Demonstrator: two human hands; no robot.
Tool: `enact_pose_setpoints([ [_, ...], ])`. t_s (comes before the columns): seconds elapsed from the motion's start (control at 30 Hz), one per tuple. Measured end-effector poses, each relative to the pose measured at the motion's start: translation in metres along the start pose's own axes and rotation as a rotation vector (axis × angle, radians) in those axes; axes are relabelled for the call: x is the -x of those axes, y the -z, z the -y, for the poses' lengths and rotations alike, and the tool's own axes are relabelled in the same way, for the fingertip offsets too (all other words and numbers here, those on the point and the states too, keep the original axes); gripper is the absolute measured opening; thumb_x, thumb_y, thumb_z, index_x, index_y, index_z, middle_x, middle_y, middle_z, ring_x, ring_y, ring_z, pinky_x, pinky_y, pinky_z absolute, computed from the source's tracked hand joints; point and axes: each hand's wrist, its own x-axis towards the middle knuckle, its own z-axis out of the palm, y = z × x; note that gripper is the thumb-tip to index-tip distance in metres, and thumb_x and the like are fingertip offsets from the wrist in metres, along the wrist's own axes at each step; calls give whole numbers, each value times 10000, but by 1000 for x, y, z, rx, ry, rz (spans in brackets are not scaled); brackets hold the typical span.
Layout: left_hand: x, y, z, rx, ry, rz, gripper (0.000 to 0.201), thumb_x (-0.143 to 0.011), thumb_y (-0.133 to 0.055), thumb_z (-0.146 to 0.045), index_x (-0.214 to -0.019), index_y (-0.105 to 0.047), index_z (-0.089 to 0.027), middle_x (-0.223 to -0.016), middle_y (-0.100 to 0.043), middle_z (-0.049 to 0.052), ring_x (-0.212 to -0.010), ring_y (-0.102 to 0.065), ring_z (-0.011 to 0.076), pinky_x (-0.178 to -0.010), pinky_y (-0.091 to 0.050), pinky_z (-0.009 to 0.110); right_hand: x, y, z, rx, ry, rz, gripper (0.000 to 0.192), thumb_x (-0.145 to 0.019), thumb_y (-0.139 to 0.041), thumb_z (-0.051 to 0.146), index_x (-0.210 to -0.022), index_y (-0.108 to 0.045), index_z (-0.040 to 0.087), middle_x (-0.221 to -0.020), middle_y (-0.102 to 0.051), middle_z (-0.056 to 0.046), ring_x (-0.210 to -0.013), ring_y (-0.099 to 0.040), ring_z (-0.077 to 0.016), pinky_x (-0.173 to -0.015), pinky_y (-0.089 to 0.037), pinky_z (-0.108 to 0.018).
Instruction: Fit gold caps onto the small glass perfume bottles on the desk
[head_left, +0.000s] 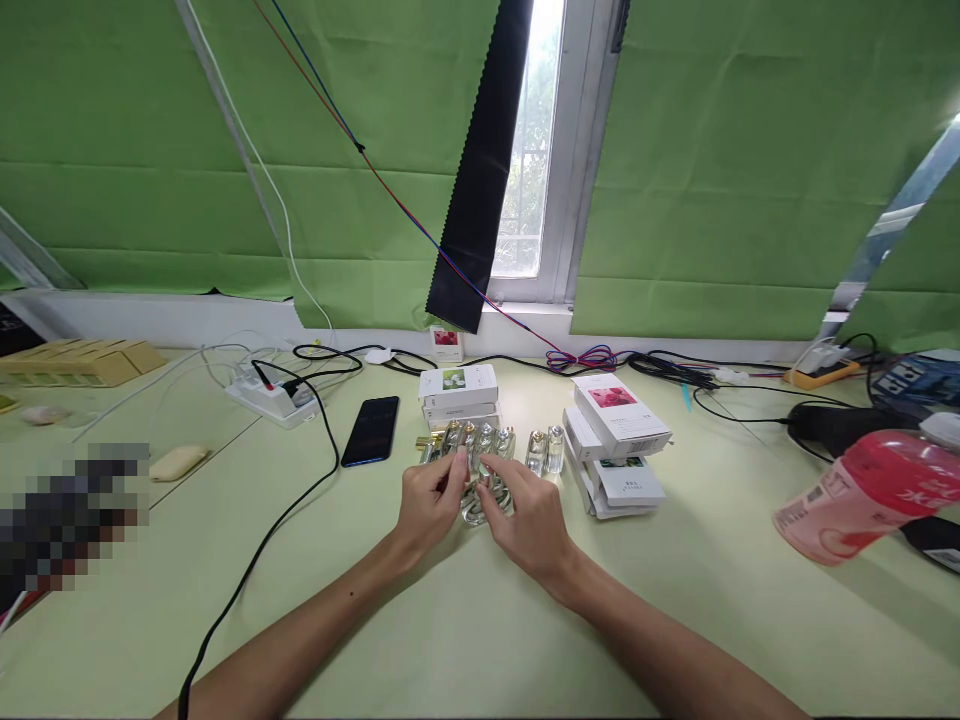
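- Currently, the left hand [431, 505] and right hand [529, 505] are held close together, low over the middle of the table [465, 640].
- Left: thumb and index are brought together, other fingers curled; whether anything is gripped can't be told.
- Right: thumb and index are bent toward a small shiny item [484, 472] between the hands; a firm grip can't be confirmed, as detail is too small.
- Small glass bottles [486, 440] are lined up just beyond the fingertips, standing side by side, partly covered by the hands.
- Two more bottles [554, 450] are stood upright just right of that row, apart from it.
- A clear, ribbed-looking item [474, 512] is seen under the fingers, largely hidden; can't be identified.
- White boxes [459, 383] are stacked right behind the row, green picture on the top one.
- A second pile of boxes [619, 415] is set to the right of the pair, stacked unevenly, pink picture on top.
- A dark phone [371, 432] is laid flat left of the row.
- A black cable [335, 460] is run past the phone's left side.
- A pink drink bottle [862, 490] is seen tilted at far right.
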Motion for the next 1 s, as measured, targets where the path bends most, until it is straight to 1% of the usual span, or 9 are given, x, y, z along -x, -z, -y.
enact_pose_setpoints([
  [0.2,2,-1,2,-12,-19,10,537,-998,-417,-426,-541,-530,-167,-489,-545,-1,-442,-447,94,-473,-358,238,1,-1,-1,36,3,-6,267,-939,-578,184,-1199,-641,186,-1014,-761,-83,-866,-743,-201,-737,-594,-282],
  [0.3,4,-1,4,-9,-45,27,516,-1001,-421,-404,-558,-539,-168,-471,-505,-14,-424,-407,87,-460,-339,238,0,-1,-1,37,-1,-12,266,-938,-578,185,-1195,-645,185,-1006,-762,-87,-857,-744,-205,-732,-593,-282],
  [0.4,7,-2,6,11,-75,60,485,-1007,-414,-378,-589,-545,-170,-486,-504,-15,-431,-417,88,-464,-339,238,0,0,-1,30,-4,-14,257,-944,-575,199,-1190,-648,182,-994,-761,-91,-857,-745,-210,-738,-592,-283],
  [0.53,8,-3,6,19,-121,83,451,-1006,-416,-340,-594,-507,-179,-489,-479,-21,-428,-408,87,-460,-330,238,-1,0,0,21,-21,-17,249,-955,-563,217,-1185,-652,188,-995,-764,-91,-867,-745,-216,-733,-590,-286],
  [0.73,10,-2,6,38,-144,126,421,-1007,-409,-301,-607,-483,-190,-510,-499,-15,-444,-452,94,-473,-354,240,-1,0,0,7,-18,-31,253,-948,-566,204,-1185,-652,182,-997,-767,-84,-875,-744,-215,-731,-587,-287],
  [0.87,12,-3,6,57,-165,167,418,-1009,-397,-273,-608,-481,-193,-472,-466,-34,-410,-427,83,-464,-356,231,-1,-1,-1,8,-20,-37,263,-935,-572,195,-1184,-655,180,-992,-769,-82,-876,-745,-214,-729,-586,-283],
  [1.0,14,-3,4,91,-240,178,394,-1007,-394,-217,-623,-481,-192,-426,-430,-56,-373,-394,73,-447,-342,219,0,-1,-2,6,-33,-42,276,-925,-561,180,-1182,-660,178,-1000,-771,-81,-873,-748,-208,-727,-586,-277],
])
